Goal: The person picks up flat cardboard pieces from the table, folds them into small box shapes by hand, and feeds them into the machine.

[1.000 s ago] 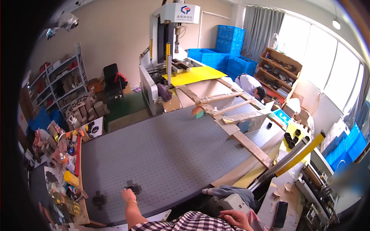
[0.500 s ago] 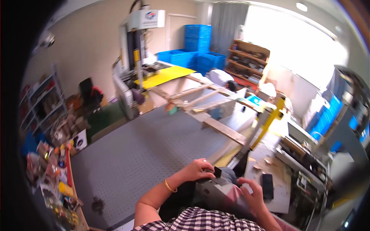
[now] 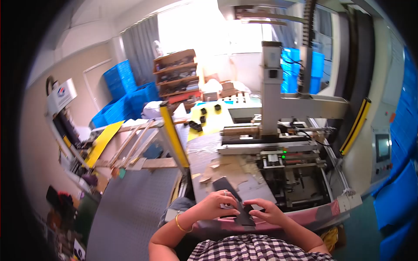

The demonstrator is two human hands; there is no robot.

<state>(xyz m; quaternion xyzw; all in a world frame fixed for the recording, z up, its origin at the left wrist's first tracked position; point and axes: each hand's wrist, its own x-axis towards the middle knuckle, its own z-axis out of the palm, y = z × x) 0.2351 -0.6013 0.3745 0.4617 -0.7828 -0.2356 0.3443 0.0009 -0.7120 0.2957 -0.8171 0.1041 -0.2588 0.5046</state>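
Note:
Between my two hands is a dark, folded card-like piece (image 3: 245, 218), low in front of the checked shirt. My left hand (image 3: 216, 206), with a ring and a bangle, has its fingers closed on the piece from the left. From the right, my right hand (image 3: 266, 211) pinches its edge with thumb and fingers. A dark flat strip (image 3: 225, 185) stretches away beyond my left fingers; I cannot tell whether it belongs to the same piece. Brown scraps (image 3: 233, 169) lie on the worktable (image 3: 257, 192) just past it.
A machine with a tall column (image 3: 271, 95) and rollers stands ahead to the right. Several black pieces (image 3: 196, 126) sit on a yellow sheet (image 3: 213, 116). To the left are a yellow post (image 3: 173, 137) and a grey perforated table (image 3: 126, 209). A person (image 3: 151, 109) bends at the back.
My view has swung right, from the grey perforated table to the machine. My right hand, earlier apart from the dark piece in my left hand, now meets it there.

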